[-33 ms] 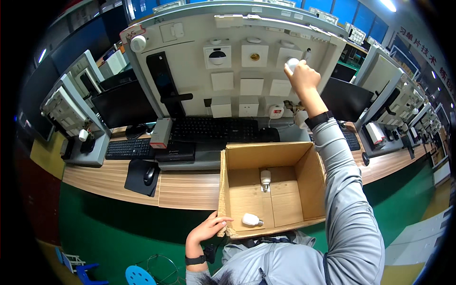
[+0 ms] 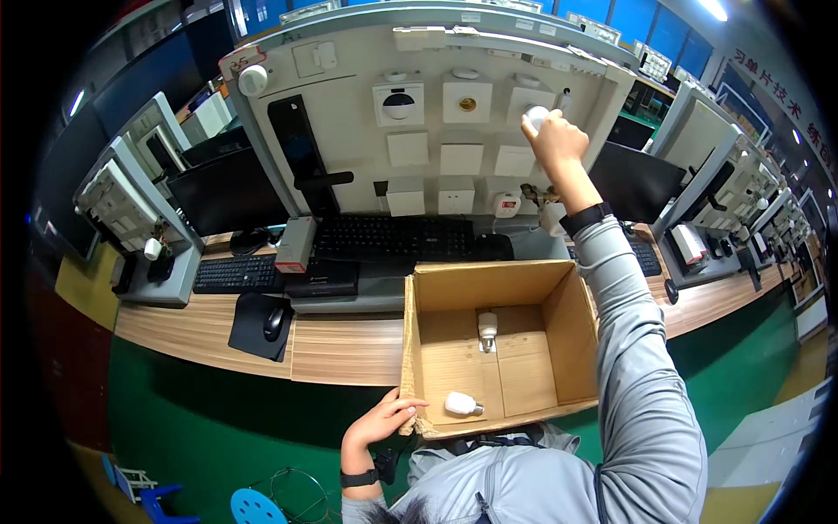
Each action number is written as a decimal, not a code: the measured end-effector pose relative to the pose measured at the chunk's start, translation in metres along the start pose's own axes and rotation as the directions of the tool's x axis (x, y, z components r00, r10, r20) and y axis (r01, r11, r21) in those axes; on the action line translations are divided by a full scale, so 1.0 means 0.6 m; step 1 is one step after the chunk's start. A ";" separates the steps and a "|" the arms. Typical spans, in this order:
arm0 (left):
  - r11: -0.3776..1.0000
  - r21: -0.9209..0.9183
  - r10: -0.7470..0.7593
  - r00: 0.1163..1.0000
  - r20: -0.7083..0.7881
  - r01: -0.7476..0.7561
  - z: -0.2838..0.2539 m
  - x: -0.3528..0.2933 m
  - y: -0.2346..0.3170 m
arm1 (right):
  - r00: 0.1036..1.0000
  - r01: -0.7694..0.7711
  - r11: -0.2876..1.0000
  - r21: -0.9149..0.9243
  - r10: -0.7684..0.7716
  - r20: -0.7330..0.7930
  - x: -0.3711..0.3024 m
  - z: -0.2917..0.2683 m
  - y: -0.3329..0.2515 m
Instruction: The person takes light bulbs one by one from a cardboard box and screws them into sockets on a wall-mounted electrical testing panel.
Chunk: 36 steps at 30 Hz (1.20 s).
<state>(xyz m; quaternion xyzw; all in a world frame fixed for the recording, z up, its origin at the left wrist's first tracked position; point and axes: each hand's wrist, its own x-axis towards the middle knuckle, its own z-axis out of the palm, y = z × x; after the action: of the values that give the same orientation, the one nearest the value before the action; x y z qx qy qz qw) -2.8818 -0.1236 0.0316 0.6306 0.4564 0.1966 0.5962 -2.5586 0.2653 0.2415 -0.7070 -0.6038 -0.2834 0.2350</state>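
Right arm: grey-sleeved, extended up and forward, nearly straight, dark band at the wrist. Right hand [image 2: 557, 140]: raised, fingers curled closed in a grasp, back of hand toward the camera. Left arm: bent, short reach forward, dark watch at the wrist. Left hand [image 2: 381, 421]: low, palm down, fingers [image 2: 408, 405] resting spread.

sleeves: grey, long | wrists: black bands | hands: bare

A technical training lab: rows of upright electrical practice panels [image 2: 436, 113] above desks with keyboards [image 2: 393, 236] and monitors [image 2: 227, 196].
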 end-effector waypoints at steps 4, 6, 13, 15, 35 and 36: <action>1.000 0.016 0.015 1.000 -0.005 -0.015 0.001 0.000 0.001 | 0.904 -0.301 0.891 0.340 0.154 0.398 0.024 -0.001 0.012; 1.000 0.016 0.013 1.000 -0.005 -0.013 0.001 0.001 0.000 | 0.830 -0.440 0.769 0.463 0.152 0.537 0.022 0.006 0.013; 1.000 -0.010 0.012 1.000 -0.017 -0.012 0.005 -0.001 -0.004 | 0.527 -0.835 -0.232 0.500 -0.072 0.847 0.014 0.031 0.007; 1.000 -0.013 0.000 1.000 -0.020 -0.001 0.005 -0.001 -0.003 | 0.486 -0.820 -0.448 0.356 -0.215 0.847 0.014 0.044 0.021; 1.000 -0.004 -0.009 1.000 0.009 0.009 0.000 0.003 -0.004 | 0.933 -0.359 0.488 0.796 0.168 0.318 -0.015 0.046 0.035; 1.000 -0.007 -0.007 1.000 0.009 0.007 0.000 0.004 -0.004 | 0.984 -0.175 0.709 0.683 0.110 0.138 -0.016 0.044 0.036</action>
<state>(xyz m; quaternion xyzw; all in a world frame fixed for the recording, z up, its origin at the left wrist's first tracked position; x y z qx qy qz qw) -2.8816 -0.1221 0.0286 0.6278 0.4554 0.1933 0.6009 -2.5352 0.2728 0.2162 -0.6242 -0.6189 0.0126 0.4766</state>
